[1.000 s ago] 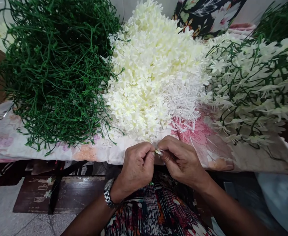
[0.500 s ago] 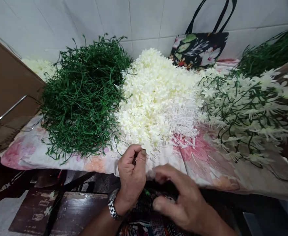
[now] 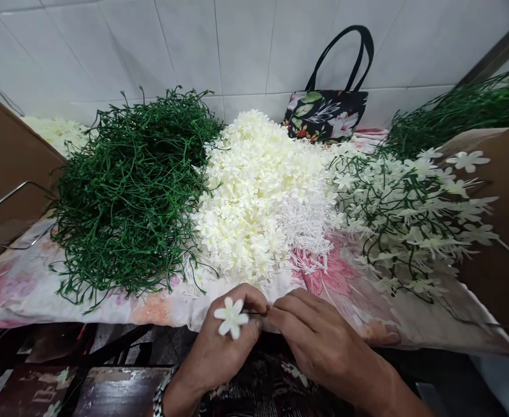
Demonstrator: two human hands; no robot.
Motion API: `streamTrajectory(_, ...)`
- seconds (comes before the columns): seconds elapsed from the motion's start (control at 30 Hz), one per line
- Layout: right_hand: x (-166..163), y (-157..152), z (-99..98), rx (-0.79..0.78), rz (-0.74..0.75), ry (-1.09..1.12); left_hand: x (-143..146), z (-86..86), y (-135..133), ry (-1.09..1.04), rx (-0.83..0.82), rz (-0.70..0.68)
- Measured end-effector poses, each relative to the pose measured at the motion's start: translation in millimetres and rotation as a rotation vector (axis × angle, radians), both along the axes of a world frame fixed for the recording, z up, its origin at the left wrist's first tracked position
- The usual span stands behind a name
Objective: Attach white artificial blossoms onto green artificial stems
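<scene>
Close to the table's front edge, my left hand (image 3: 222,353) is closed, and a white artificial flower (image 3: 231,317) with open petals shows against its fingers. A thin dark stem runs from the flower towards my right hand (image 3: 323,333). The fingers of that hand are pinched at the stem's other end, nearly touching my left fingertips. Just beyond both hands lies a heap of cream-white artificial blossoms (image 3: 254,197). White thin stamen-like pieces (image 3: 308,223) lie at the heap's right side.
A tangled pile of green plastic stems (image 3: 128,202) lies left. Finished-looking flower sprays (image 3: 410,214) lie right, with more green stems (image 3: 475,110) behind. A floral bag (image 3: 328,116) stands against the tiled wall. Cardboard boxes (image 3: 11,179) flank the flowered cloth (image 3: 119,307).
My right hand, blurred and apart before, has come to my left hand and closed. The white flower now shows over my left fingers. The camera view has shifted.
</scene>
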State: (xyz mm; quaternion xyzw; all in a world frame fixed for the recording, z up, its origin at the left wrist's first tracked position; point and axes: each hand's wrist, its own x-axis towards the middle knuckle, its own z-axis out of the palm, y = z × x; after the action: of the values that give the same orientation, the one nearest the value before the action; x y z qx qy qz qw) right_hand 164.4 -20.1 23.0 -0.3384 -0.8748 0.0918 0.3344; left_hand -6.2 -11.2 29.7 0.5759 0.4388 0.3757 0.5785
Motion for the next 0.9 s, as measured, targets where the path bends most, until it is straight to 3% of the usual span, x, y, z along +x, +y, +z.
streamTrajectory(0.13, -5.9, 2.6, 5.9, 0.051, 0.056, -0.037, 6.1, 3.4, 0.7, 0.055, -0.122, 0.014)
streamTrajectory(0.3, -13.3, 3.0, 0.2, 0.127, 0.032, 0.023, 10.4, -3.6, -1.3, 0.036, -0.098, 0.065)
streamTrajectory(0.47, 15.2, 9.0, -8.7, 0.129, -0.222, 0.088, 2.2, -14.1, -1.9, -0.065, -0.138, 0.217)
streamTrajectory(0.6, 43.3, 22.4, -10.9, 0.087, -0.433, -0.012, -2.2, -27.1, 0.8, -0.081, -0.058, 0.368)
streamTrajectory(0.8, 25.6, 38.9, -4.3, 0.061, -0.412, -0.439, 10.0, -33.2, 5.2, 0.010, 0.037, 0.354)
streamTrajectory(0.9, 20.9, 41.6, -5.0, 0.056, -0.427, -0.488, 12.2, -32.8, 5.4, 0.016, 0.036, 0.350)
